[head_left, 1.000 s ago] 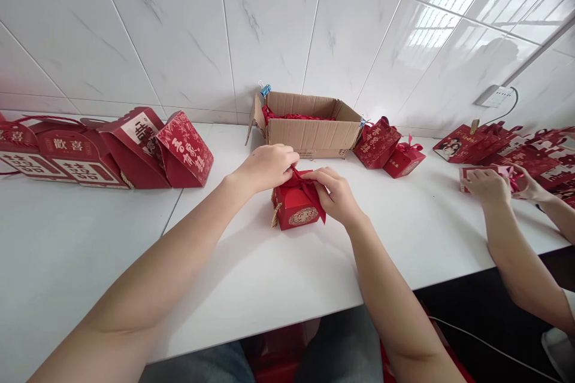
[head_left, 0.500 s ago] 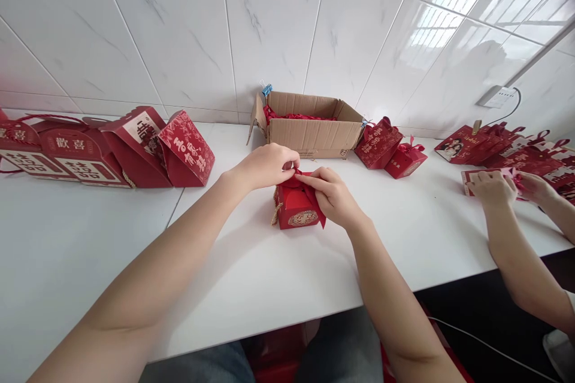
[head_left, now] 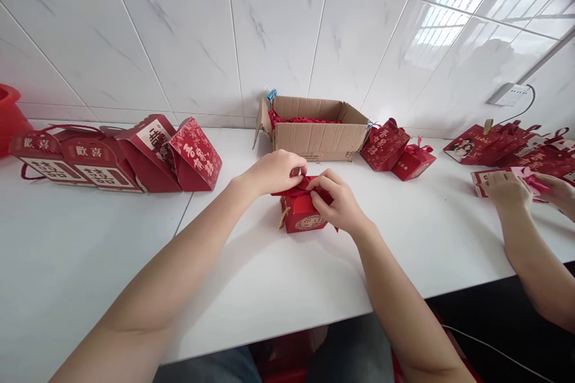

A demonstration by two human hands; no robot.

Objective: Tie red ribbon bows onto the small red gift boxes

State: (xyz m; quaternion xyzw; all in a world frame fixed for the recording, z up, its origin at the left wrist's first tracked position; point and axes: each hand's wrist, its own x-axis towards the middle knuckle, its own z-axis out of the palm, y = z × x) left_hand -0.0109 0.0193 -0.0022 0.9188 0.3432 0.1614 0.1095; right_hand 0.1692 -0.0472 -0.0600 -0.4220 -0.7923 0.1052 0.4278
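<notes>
A small red gift box (head_left: 305, 215) with a round gold print stands on the white table (head_left: 251, 287) between my hands. A beige tassel (head_left: 284, 213) hangs at its left side. Red ribbon (head_left: 293, 191) lies over the top of the box. My left hand (head_left: 281, 172) pinches the ribbon from the upper left. From the right, my right hand (head_left: 336, 200) pinches it as well, close to the left fingertips. One ribbon end hangs by the right side of the box. Fingers partly hide the knot or loop.
Behind the box stands an open cardboard box (head_left: 318, 140) holding red ribbon. Red gift boxes (head_left: 195, 152) line the left; two more (head_left: 413, 161) sit right of the carton. At far right, a co-worker's hands (head_left: 510, 191) handle another box near several red bags.
The ribbon has shifted, and a length of it now sticks out to the left under my left hand. My hands stay pinched at the box top. The whole view has moved slightly.
</notes>
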